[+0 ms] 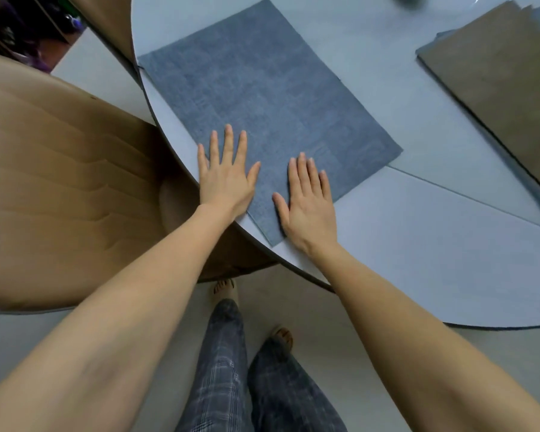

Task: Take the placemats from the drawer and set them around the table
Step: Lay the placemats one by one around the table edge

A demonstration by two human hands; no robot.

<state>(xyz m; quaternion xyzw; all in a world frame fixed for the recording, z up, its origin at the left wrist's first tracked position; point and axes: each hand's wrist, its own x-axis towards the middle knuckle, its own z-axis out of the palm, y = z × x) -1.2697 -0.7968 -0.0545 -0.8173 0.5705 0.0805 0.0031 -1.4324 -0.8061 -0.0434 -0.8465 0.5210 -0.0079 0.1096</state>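
Grey woven rectangular placemat [262, 101] lies placed — your hands, left [225, 179] and right [309, 207], press it, fingers spread; next, take from the brown stack [505, 88].

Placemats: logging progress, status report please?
Left hand, right hand flat, fingers straight, on grey placemat. Stack of placemats waits beyond. Nothing in the way.

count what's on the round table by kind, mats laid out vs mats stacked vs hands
Flat grey fabric placemat laid out alone: 1
Stack of brown and grey placemats: 1 stack, number of mats unclear
Open hands pressing the grey mat: 2, left hand, right hand
Total: 4
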